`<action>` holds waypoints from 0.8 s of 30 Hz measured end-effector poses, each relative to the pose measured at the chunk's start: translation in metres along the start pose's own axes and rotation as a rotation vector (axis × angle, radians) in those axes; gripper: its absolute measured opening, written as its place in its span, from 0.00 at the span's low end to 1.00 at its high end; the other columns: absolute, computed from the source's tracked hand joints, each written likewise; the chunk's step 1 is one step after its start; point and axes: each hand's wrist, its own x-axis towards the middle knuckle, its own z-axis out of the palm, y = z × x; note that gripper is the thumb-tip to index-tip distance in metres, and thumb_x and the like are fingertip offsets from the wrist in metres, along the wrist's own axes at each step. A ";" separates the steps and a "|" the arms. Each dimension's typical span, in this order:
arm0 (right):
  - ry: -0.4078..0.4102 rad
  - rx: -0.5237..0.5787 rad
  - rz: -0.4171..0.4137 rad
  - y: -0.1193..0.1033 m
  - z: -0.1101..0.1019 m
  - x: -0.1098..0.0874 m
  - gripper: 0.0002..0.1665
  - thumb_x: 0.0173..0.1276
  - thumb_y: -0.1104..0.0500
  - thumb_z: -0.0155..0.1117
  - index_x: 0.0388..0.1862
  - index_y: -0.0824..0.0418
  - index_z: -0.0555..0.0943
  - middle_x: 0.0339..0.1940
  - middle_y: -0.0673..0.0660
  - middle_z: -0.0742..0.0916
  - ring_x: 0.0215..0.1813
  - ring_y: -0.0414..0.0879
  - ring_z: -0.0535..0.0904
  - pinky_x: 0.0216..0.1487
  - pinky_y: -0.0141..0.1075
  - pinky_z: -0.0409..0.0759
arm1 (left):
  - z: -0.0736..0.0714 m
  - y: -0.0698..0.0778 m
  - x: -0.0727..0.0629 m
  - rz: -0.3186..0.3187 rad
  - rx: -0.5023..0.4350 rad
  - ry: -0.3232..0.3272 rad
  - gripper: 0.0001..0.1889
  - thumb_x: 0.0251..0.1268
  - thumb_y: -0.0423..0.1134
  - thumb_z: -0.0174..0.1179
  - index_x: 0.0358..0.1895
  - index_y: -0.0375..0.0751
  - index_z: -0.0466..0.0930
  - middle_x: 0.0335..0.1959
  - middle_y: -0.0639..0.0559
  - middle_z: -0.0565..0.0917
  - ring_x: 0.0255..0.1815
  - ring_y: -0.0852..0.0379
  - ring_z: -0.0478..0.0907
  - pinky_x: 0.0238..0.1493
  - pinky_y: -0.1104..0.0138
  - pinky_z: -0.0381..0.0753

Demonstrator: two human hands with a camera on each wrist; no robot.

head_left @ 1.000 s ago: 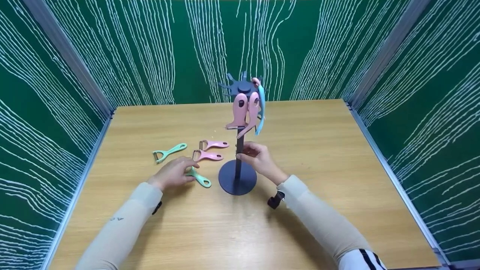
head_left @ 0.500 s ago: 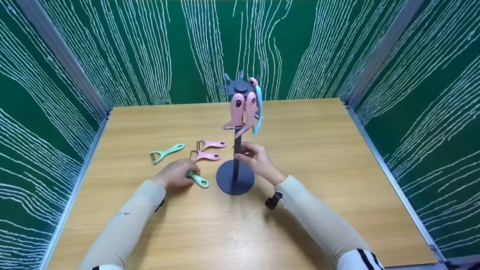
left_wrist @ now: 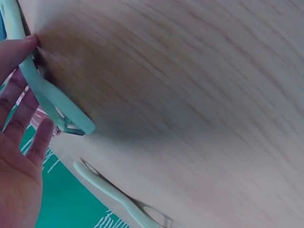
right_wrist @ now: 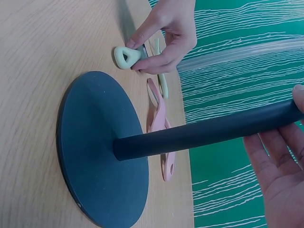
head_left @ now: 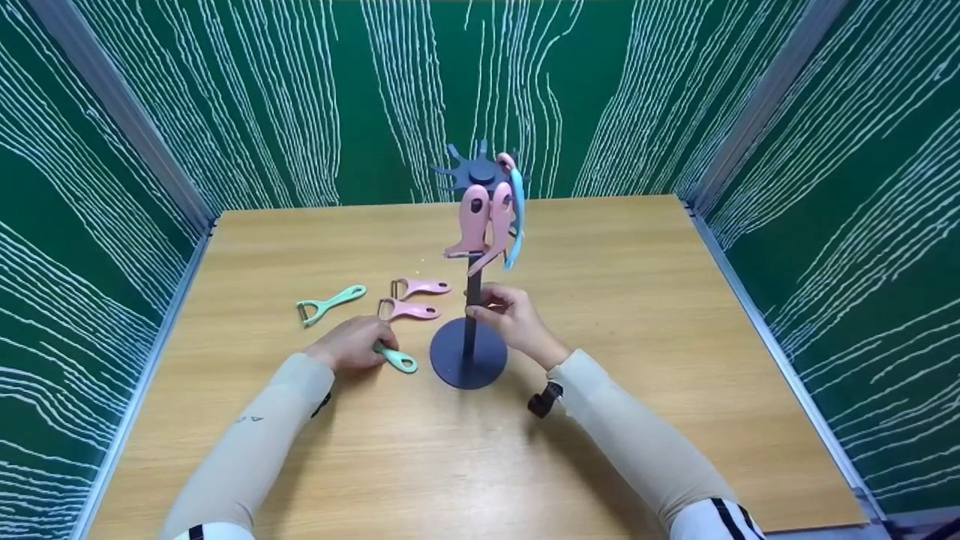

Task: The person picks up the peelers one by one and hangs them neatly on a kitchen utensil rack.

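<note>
My left hand (head_left: 355, 341) pinches a light green peeler (head_left: 397, 358) between thumb and fingers; its head shows past the fingers (left_wrist: 42, 137) in the left wrist view, close to the tabletop. The looped handle end points toward the stand's base. My right hand (head_left: 517, 319) grips the dark post (right_wrist: 204, 135) of an upright stand with a round base (right_wrist: 102, 156). From the toothed top (head_left: 480, 174) of that stand hang pink peelers (head_left: 474, 221) and a blue peeler (head_left: 517, 217), on its front and right side.
Two pink peelers (head_left: 412, 310) lie on the wooden table (head_left: 600, 442) left of the stand. Farther left rests another light green peeler (head_left: 330, 304). Green walls (head_left: 405, 90) with white wavy lines enclose the table at the back and sides.
My left hand has closed its fingers around the green peeler, covering more of its head end. The right hand keeps its hold on the post. The head view has shifted slightly.
</note>
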 end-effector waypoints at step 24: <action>0.000 -0.017 -0.013 0.005 -0.002 0.001 0.13 0.75 0.68 0.71 0.57 0.69 0.89 0.46 0.66 0.92 0.47 0.48 0.88 0.52 0.33 0.90 | -0.031 0.016 -0.005 -0.070 -0.188 0.225 0.10 0.75 0.37 0.69 0.55 0.43 0.91 0.49 0.48 0.89 0.51 0.48 0.83 0.61 0.49 0.84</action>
